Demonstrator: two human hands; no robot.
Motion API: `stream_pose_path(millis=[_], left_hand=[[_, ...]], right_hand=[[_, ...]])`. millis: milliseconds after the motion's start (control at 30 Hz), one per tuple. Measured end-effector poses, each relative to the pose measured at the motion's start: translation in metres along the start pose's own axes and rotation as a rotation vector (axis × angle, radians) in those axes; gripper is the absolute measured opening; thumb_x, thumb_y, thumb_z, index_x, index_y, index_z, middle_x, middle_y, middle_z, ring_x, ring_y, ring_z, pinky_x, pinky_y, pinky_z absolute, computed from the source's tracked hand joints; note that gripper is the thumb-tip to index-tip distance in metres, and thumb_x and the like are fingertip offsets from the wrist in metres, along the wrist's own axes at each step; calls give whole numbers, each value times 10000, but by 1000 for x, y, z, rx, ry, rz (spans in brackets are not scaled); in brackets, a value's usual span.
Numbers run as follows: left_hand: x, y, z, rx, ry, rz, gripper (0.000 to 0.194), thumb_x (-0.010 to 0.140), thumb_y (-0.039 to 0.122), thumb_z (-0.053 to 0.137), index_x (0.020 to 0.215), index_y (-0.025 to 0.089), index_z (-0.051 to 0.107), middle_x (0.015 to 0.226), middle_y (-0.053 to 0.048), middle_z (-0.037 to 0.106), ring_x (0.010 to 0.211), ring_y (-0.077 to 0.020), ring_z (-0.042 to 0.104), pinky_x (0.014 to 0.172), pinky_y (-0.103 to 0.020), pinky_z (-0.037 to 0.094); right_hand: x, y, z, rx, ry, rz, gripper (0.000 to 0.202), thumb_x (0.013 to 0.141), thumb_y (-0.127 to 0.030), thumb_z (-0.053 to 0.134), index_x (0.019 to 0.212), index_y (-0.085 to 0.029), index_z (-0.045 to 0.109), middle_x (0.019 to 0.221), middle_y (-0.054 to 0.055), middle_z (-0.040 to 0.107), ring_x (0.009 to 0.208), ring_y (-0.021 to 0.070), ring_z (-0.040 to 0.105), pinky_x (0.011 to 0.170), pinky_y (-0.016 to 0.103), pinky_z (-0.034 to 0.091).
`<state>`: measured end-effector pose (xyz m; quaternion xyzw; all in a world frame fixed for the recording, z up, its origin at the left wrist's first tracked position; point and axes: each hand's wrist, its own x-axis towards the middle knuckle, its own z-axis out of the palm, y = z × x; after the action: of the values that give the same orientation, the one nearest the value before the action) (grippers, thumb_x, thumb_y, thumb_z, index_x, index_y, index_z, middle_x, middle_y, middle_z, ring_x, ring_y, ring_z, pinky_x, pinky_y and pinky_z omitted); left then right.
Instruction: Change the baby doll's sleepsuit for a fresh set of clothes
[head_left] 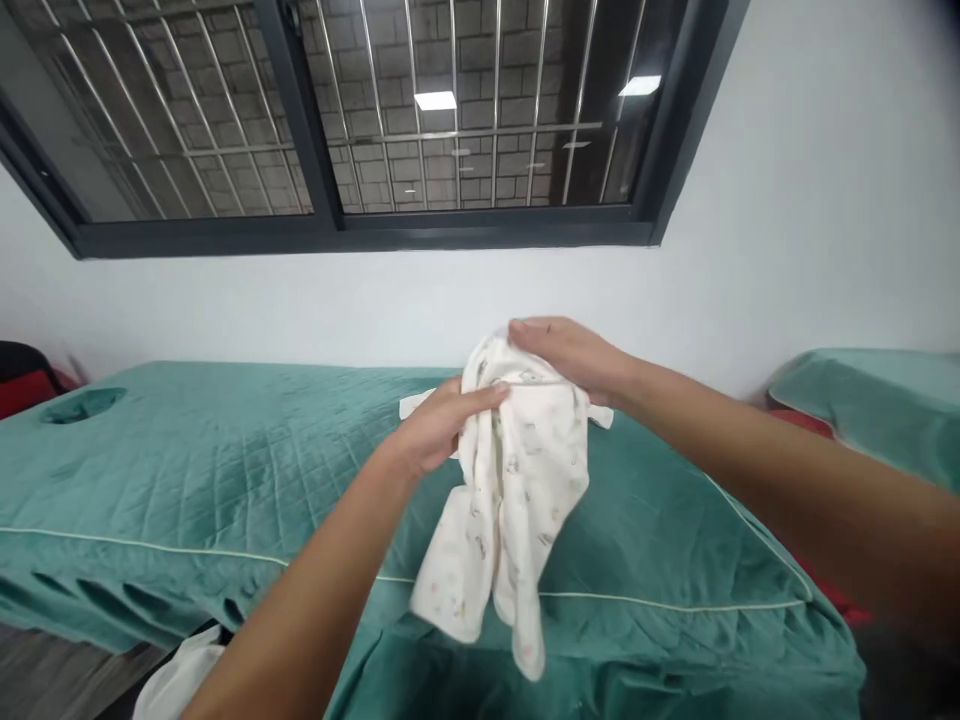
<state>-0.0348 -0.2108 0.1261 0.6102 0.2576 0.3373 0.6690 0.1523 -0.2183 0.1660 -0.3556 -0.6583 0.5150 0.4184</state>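
Note:
A small white baby garment (544,465) with a faint scattered print hangs in folds in front of me, above the green bed cover (247,450). My left hand (446,420) grips its left side, the thumb lying across the front and the fingers behind the cloth. At the top edge, my right hand (562,350) is closed on the fabric, its fingertips partly hidden. Two narrow parts dangle loosely at the bottom. White cloth ends stick out on both sides behind the hands; whether they belong to the same garment, I cannot tell.
The quilted cover drapes over the bed's front edge and has an oval hole (84,405) at far left. Behind stand a white wall (337,310) and a barred window (360,235). White cloth (180,680) shows at lower left, another green-covered surface (885,400) at right.

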Motion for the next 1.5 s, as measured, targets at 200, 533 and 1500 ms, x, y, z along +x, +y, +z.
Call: stream_pose_path(millis=[200,533,1500], left_hand=[[12,-59,-16,-192,88,-53,511,778,405,693,1201,136,599,1094,-120,692,967,-239,654,833,-330,505],[8,-92,-36,-217,106,-184,526,708,342,770,1157,106,631,1070,-144,701,908,-234,672,796,-322,521],[-4,-123,18,900,-70,-180,129,737,287,615,813,197,668,911,-79,724,940,-277,648,813,-328,466]], right_hand=[[-2,69,-3,12,-260,293,394,668,-398,782,956,-137,710,896,66,712,876,206,659,774,305,523],[-15,136,13,313,-190,445,417,736,-417,736,1043,-138,687,943,102,719,833,226,682,733,324,539],[-107,243,45,2,458,229,329,727,-390,656,1026,-256,681,1060,25,697,1083,293,574,1002,435,407]])
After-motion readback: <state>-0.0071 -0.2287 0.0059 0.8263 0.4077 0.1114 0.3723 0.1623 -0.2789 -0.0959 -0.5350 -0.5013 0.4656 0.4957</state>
